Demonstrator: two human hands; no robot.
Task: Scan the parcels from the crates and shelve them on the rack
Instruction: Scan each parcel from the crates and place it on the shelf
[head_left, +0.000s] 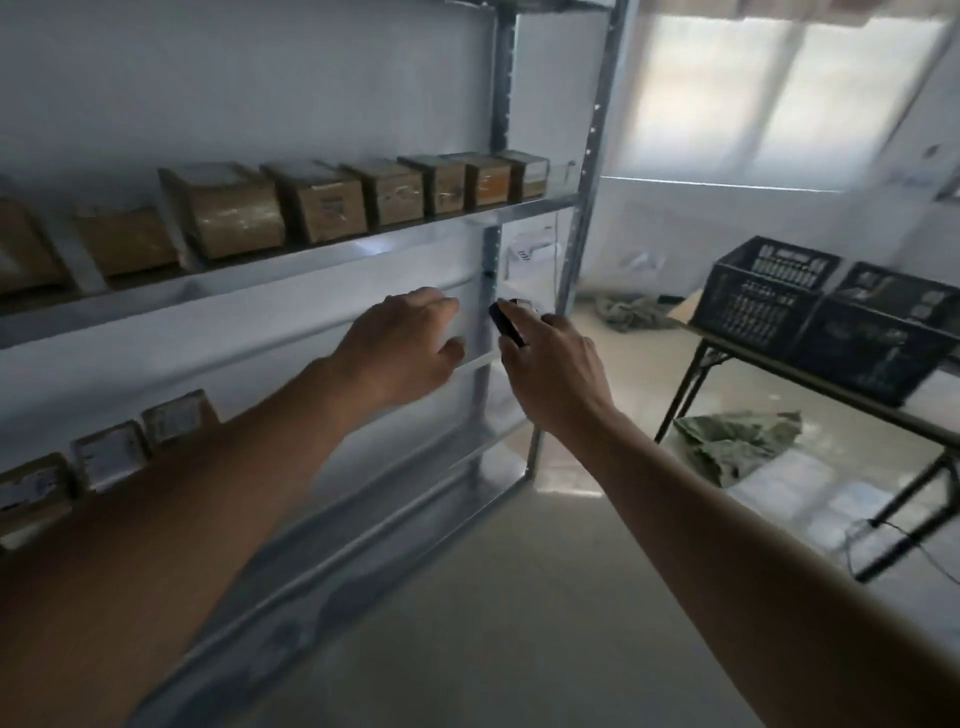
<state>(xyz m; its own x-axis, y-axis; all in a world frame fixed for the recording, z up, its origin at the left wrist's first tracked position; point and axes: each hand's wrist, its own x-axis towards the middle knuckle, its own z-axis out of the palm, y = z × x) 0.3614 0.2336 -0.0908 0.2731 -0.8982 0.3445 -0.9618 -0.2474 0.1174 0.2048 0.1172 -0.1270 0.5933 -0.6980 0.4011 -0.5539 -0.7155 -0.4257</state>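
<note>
While we stand at the rack (291, 270) with both arms stretched toward its middle shelf, our left hand (402, 345) hangs loose in front of it, fingers relaxed and holding nothing, and our right hand (553, 371) grips a small dark scanner (506, 322) near the rear upright. Brown parcels (322, 202) sit in a row on the shelf above, and more parcels (109, 452) show at the left of the shelf below our arms. The two black crates (826, 312) rest on a folding table (810, 379) well apart to the right. From here we judge the main risk to be knocking the scanner against the metal upright, since that hand is close beside it. The whole view is smeared, so a hasty turn toward the table could also swing an arm into the post. A dark cable (883, 535) trails on the floor by the table legs, and crumpled greenish cloth (737, 441) lies beneath it; either could catch a foot. The floor (493, 597) is pale and smooth, the walls white, and a bright window (779, 88) washes out the far side.
</note>
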